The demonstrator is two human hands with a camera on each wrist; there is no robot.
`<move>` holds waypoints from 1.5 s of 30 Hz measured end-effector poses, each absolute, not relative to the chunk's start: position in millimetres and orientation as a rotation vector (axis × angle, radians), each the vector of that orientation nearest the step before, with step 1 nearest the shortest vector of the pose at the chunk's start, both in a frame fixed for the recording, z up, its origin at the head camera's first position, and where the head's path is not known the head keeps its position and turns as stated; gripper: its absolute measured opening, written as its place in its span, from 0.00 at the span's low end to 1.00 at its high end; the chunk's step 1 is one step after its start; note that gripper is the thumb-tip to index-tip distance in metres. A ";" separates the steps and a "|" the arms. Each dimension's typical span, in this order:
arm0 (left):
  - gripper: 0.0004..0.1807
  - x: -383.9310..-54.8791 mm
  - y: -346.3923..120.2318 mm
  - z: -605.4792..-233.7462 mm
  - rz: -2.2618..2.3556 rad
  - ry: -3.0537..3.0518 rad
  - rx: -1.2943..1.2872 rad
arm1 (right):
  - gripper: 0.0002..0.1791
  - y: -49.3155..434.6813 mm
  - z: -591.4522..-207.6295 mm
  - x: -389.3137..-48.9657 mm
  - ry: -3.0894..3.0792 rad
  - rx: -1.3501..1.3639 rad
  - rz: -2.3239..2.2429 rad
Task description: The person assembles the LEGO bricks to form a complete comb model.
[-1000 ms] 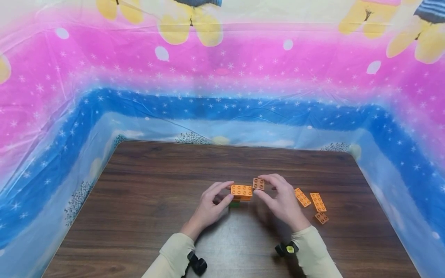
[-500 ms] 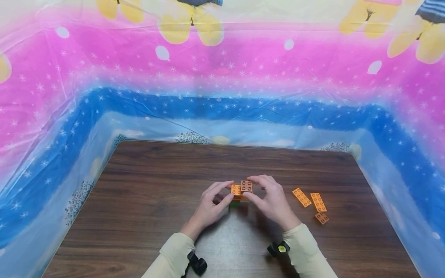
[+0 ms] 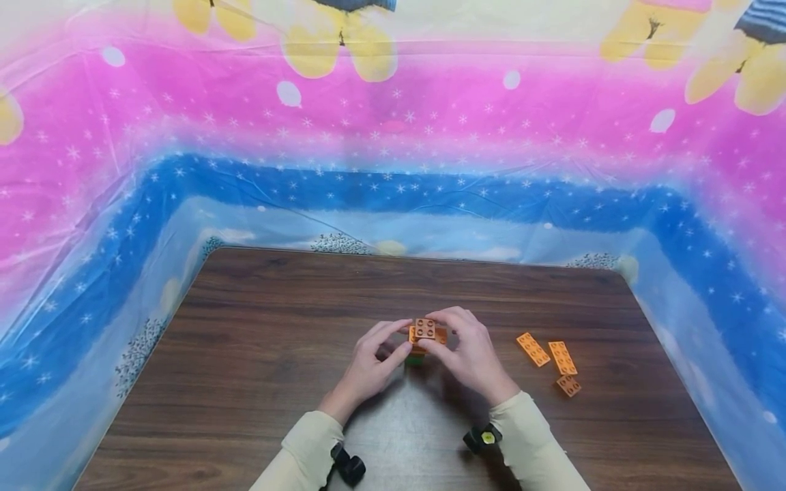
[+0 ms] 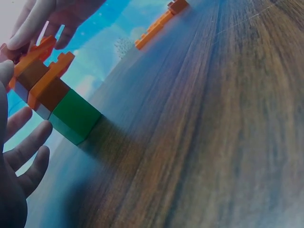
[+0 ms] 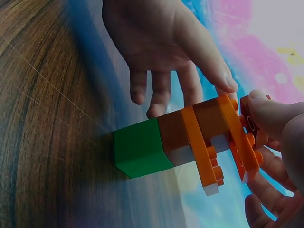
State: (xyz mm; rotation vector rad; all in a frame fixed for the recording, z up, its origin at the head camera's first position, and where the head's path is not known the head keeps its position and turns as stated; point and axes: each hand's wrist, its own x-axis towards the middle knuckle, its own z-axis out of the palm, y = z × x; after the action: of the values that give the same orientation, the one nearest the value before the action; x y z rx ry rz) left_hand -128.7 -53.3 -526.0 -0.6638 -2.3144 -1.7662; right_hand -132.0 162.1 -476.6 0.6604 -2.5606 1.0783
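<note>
A stack of building blocks stands upright on the table, its green block [image 5: 142,148] at the base. Brown blocks and orange plates alternate above it, the lower orange plate [image 5: 198,152] and upper orange plate [image 5: 243,142] jutting to one side. My left hand [image 3: 367,365] pinches the left end of the stack's top between thumb and index finger, other fingers spread below. Between right thumb and fingers, my right hand [image 3: 474,354] grips a square brown block [image 3: 425,328] with its studs up, right at the studs of the upper orange plate, towards its left end.
Right of the hands lie two loose orange plates, one slanted [image 3: 533,349] and one farther right [image 3: 562,358], with a loose brown block [image 3: 568,386] by the latter. A patterned cloth [image 3: 393,191] rises behind the wooden table [image 3: 276,293].
My right hand has carried the brown block leftward, from beside the stack to over the left part of the upper orange plate. My left hand has stayed in place.
</note>
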 end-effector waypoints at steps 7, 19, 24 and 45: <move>0.21 -124.6 -53.1 -514.6 -1.778 -2.313 -0.674 | 0.22 158.6 -479.4 -133.9 -2.560 0.667 1.071; 0.22 -133.9 -56.1 -530.7 -1.805 -2.281 -0.734 | 0.21 157.6 -480.0 -135.7 -2.546 0.712 1.038; 0.22 -137.5 -57.7 -527.7 -1.791 -2.250 -0.767 | 0.21 157.6 -477.0 -136.4 -2.545 0.734 1.006; 0.20 -140.7 -52.6 -522.5 -1.727 -2.142 -0.799 | 0.19 158.2 -463.4 -138.6 -2.620 0.786 0.874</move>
State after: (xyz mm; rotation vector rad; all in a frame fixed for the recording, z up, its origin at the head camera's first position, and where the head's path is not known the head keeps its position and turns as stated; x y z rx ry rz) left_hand -140.7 -52.6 -522.5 -0.7992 -2.1424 -1.7267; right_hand -138.6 158.2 -463.4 0.7861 -2.6204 0.8737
